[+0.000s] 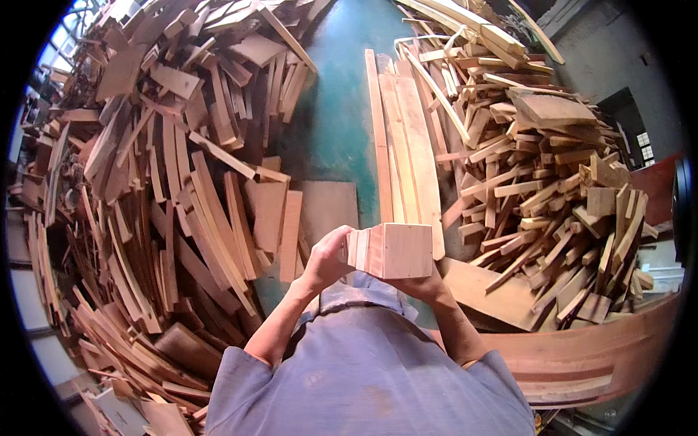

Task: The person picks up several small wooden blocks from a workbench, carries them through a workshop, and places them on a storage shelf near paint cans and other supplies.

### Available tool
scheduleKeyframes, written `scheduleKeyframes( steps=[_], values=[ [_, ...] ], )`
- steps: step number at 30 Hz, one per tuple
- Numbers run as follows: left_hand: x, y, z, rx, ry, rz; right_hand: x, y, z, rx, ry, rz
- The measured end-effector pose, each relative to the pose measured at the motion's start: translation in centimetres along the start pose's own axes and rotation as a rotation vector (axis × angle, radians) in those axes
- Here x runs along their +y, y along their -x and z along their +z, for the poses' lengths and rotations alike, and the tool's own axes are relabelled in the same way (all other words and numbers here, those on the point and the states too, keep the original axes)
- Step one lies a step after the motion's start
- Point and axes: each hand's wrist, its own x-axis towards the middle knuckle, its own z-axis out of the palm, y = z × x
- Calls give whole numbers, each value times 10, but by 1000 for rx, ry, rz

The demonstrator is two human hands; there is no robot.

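In front of my body I hold up a pale wooden block [407,251] with a square face and small dark dots near its edges. Narrower, stepped layers of wood form its left end. My left hand [331,256] grips that end, with the thumb side uppermost and part of the fingers hidden behind the wood. Under the block's right side is my right hand [429,285], supporting it; its fingers are mostly hidden by the block.
Loose boards and offcuts [211,211] heap up on the left. Another tall pile of sticks [538,189] rises on the right. Long planks [407,145] lie ahead on the green floor [331,123]. A wide curved-looking board [567,360] runs close by my right side.
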Motion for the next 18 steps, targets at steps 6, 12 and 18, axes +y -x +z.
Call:
scheduleKeyframes(
  steps=[6,12,18],
  values=[
    [-61,-126,-16,47,-86,-4,15,-147,-51,-12,73,-72],
    [-132,-270,-22,96,-113,-26,39,-313,-113,-108,-31,-34],
    [-181,-424,-26,190,-164,-74,48,-492,-188,-149,191,-315]
  ],
)
